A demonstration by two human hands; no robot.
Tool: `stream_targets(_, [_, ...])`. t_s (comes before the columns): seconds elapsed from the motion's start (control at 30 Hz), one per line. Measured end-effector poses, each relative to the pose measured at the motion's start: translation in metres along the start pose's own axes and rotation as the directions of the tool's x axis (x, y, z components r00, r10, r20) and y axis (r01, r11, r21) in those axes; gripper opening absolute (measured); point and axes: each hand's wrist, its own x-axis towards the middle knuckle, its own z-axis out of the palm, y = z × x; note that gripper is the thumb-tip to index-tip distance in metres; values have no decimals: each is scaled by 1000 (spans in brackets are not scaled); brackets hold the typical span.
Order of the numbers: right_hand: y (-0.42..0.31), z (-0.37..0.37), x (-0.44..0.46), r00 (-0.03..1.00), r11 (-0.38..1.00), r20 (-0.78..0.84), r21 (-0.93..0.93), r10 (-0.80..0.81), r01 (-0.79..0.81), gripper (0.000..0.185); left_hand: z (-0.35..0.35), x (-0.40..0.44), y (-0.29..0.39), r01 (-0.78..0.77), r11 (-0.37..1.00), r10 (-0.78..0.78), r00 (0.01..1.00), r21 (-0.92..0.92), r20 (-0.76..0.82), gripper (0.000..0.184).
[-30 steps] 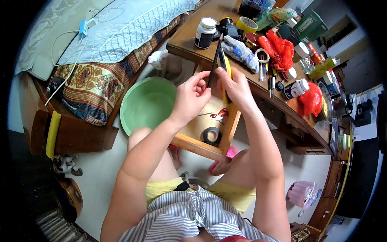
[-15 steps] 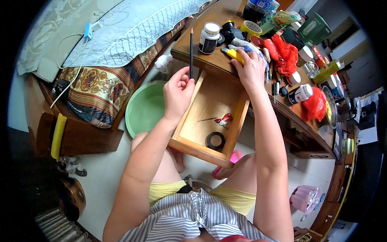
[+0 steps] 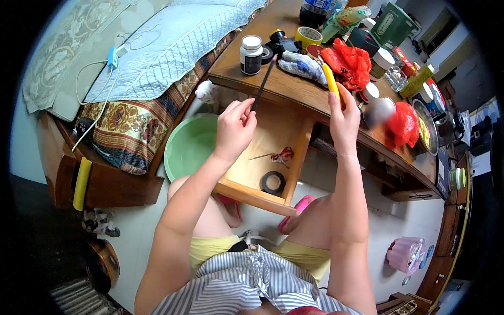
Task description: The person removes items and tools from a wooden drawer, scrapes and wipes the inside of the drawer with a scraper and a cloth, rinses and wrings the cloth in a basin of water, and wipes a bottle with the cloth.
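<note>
My left hand point(image 3: 236, 126) is closed around the lower end of a dark pencil point(image 3: 265, 81), which leans up and to the right over the open drawer. In my right hand point(image 3: 344, 118) a yellow utility knife point(image 3: 330, 79) is gripped, its length pointing upward above the desk edge. Below my hands, the wooden drawer point(image 3: 252, 197) holds a black roll of tape point(image 3: 282, 182) and red-handled scissors point(image 3: 283, 154). A rolled cloth point(image 3: 302, 66) lies on the desk just left of the knife.
On the desk point(image 3: 236, 73) stand a white-capped bottle point(image 3: 251, 63), a yellow tape roll point(image 3: 308, 35) and a red plastic bag point(image 3: 349, 65). Left of the drawer sits a green basin point(image 3: 181, 147), with a white cat point(image 3: 205, 92) behind it. A pink bin point(image 3: 407, 254) is at right.
My right hand has lifted the yellow utility knife off the desk and turned it upright, moving right and down. The pencil has tilted to the right, and my left hand is slightly lower.
</note>
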Motion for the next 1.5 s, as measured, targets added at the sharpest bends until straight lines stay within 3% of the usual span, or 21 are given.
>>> stream_targets(0.03, [1,-6,-2,998,990,18,131,57,-59,33,3,2,2,16,1000,-15,1000,27,-11,25])
stream_targets(0.2, [12,-12,-14,992,999,122,24,28,-32,35,22,18,6,33,972,-40,999,233,25,23])
stream_targets(0.3, [10,-12,-18,993,991,118,131,-25,9,35,40,38,0,-76,930,64,997,360,46,24])
stream_targets(0.43, [12,-20,-16,989,990,143,129,40,-59,37,68,68,-13,-87,891,10,985,445,172,23])
stream_targets(0.53, [7,-20,-20,973,967,229,246,12,-70,37,71,75,-1,-76,822,-35,983,565,183,23])
stream_targets(0.63, [-3,-15,-27,950,902,310,395,47,-174,37,62,62,14,-67,872,41,997,486,63,27])
stream_targets(0.67, [-3,-12,-28,951,873,305,448,53,-193,36,57,54,13,-72,920,45,996,386,80,34])
stream_targets(0.7, [-3,-9,-29,953,842,298,498,60,-209,36,48,45,16,122,988,-139,965,90,222,36])
stream_targets(0.73, [-5,-6,-30,958,825,281,527,56,-203,34,39,36,21,347,920,-251,878,-181,408,38])
stream_targets(0.77, [-1,-1,-31,962,844,270,508,35,-173,33,33,28,28,571,728,-274,750,-381,602,41])
stream_targets(0.83, [-11,9,-39,962,861,271,482,26,-159,34,31,8,40,689,352,-207,717,-633,665,43])
stream_targets(0.9, [-17,24,-49,944,933,330,345,-16,-104,37,30,-1,41,664,275,-214,748,-696,629,33])
stream_targets(1.0, [-39,20,-45,874,968,425,183,-235,171,39,16,-2,29,639,192,-322,758,-745,567,32])
stream_targets(1.03, [-32,20,-31,865,934,354,151,-356,323,31,11,-2,31,610,154,-304,778,-778,550,36])
stream_targets(1.07, [-26,19,-15,876,903,255,-21,-410,429,28,5,-2,28,637,167,-317,757,-753,571,39])
stream_targets(1.17, [-7,37,34,834,747,145,-385,-532,543,30,-1,-2,18,699,122,-315,701,-705,640,45])
stream_targets(1.23, [2,59,58,840,626,245,-573,-484,528,44,3,-1,9,717,60,-285,679,-695,676,45])
stream_targets(1.33, [13,85,80,871,445,379,-752,-312,486,32,1,0,2,700,18,-287,687,-714,667,45])
stream_targets(1.43, [2,77,99,862,561,340,-656,-377,504,24,-7,2,0,671,-15,-281,708,-741,647,45])
stream_targets(1.47, [-7,69,100,864,636,232,-596,-448,490,25,-9,2,-1,655,-47,-258,721,-754,643,45])
stream_targets(1.5, [-23,53,97,874,783,160,-394,-459,482,33,-12,2,-3,640,-78,-235,733,-765,638,46])
